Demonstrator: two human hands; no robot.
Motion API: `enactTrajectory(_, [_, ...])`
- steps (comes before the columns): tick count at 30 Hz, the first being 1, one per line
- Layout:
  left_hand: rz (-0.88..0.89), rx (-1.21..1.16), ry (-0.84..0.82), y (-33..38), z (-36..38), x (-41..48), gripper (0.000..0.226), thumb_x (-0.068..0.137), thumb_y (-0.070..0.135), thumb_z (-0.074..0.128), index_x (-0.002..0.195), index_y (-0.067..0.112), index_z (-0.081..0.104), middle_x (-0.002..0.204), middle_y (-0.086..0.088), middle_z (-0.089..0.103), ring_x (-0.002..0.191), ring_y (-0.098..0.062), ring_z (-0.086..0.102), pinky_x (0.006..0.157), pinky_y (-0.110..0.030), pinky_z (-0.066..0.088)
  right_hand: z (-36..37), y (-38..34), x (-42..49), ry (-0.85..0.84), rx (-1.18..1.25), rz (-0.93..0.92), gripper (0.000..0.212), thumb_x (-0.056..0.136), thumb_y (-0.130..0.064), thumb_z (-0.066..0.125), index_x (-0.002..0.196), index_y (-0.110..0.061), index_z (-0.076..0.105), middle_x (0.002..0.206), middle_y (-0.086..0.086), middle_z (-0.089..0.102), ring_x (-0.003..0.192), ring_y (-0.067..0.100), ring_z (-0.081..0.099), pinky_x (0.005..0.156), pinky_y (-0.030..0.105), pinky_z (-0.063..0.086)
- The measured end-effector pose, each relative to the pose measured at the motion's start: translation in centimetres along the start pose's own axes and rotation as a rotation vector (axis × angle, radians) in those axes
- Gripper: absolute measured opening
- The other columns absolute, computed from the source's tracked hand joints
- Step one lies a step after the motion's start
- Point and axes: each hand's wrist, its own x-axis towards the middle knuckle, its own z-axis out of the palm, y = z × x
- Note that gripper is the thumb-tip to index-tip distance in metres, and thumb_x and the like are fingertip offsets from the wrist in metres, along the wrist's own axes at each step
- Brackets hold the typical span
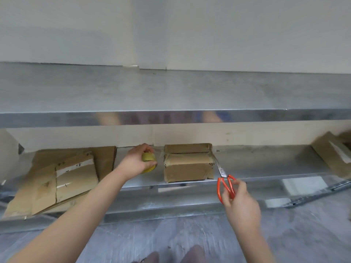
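You seem to be taping up the small box (188, 164) on the shelf (266, 168). Your left hand (133, 164) curls round the yellow tape roll (149, 161), and your right hand (241, 204) pinches the orange scissors (225, 179), whose blades lie right by the box's right edge. The box sits between your hands, at 3 o'clock from the left one and 11 o'clock from the right one. Next, I think you must snip the tape close to the box and keep the roll pulled tight.
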Motion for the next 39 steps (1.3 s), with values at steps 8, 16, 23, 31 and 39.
enactTrajectory(8, [0.008, -0.026, -0.07, -1.1, -0.5, -0.2, 0.034, 0.076, 0.025, 0.078, 0.101, 0.023, 0.055, 0.106, 0.003, 0.06, 0.095, -0.017, 0.052, 0.069, -0.024, 0.033, 3.4, -9.2, -7.8, -0.362, 0.476, 0.117, 0.044, 0.069, -0.07, 0.068, 0.094, -0.038, 0.051, 0.073, -0.019, 0.068, 0.07, -0.002, 0.065, 0.065, 0.023, 0.05])
enactTrajectory(16, [0.038, -0.046, -0.075, -0.8, -0.8, -0.2, 0.033, 0.075, 0.024, 0.08, 0.097, 0.026, 0.055, 0.1, 0.005, 0.059, 0.091, -0.014, 0.05, 0.067, -0.022, 0.031, 4.9, -13.2, -6.6, -0.682, 0.659, 0.211, 0.054, 0.07, -0.078, 0.061, 0.093, -0.029, 0.057, 0.065, -0.018, 0.058, 0.062, -0.004, 0.054, 0.063, 0.017, 0.04])
enactTrajectory(23, [0.046, -0.037, -0.094, -0.7, -1.1, -0.1, 0.033, 0.074, 0.025, 0.08, 0.097, 0.027, 0.056, 0.101, 0.006, 0.059, 0.093, -0.014, 0.05, 0.068, -0.022, 0.033, 5.6, -14.0, -5.1, -0.763, 0.767, 0.339, 0.043, 0.084, -0.064, 0.059, 0.099, -0.025, 0.059, 0.069, 0.001, 0.054, 0.056, 0.009, 0.05, 0.047, 0.016, 0.036])
enactTrajectory(31, [0.057, -0.037, -0.093, -0.5, -1.1, 0.2, 0.032, 0.074, 0.026, 0.079, 0.098, 0.024, 0.058, 0.102, 0.005, 0.06, 0.096, -0.016, 0.052, 0.072, -0.025, 0.035, 6.5, -13.5, -4.6, -0.737, 0.791, 0.309, 0.022, 0.092, -0.046, 0.06, 0.094, -0.024, 0.061, 0.059, -0.004, 0.055, 0.049, 0.008, 0.05, 0.047, 0.017, 0.039])
enactTrajectory(39, [0.082, -0.024, -0.092, -0.8, -1.2, 0.2, 0.03, 0.075, 0.025, 0.079, 0.096, 0.025, 0.057, 0.1, 0.007, 0.058, 0.093, -0.014, 0.05, 0.07, -0.023, 0.032, 7.4, -12.9, -4.2, -0.616, 0.643, 0.22, 0.03, 0.085, -0.057, 0.064, 0.089, -0.027, 0.063, 0.06, -0.008, 0.057, 0.056, 0.009, 0.053, 0.057, 0.023, 0.046])
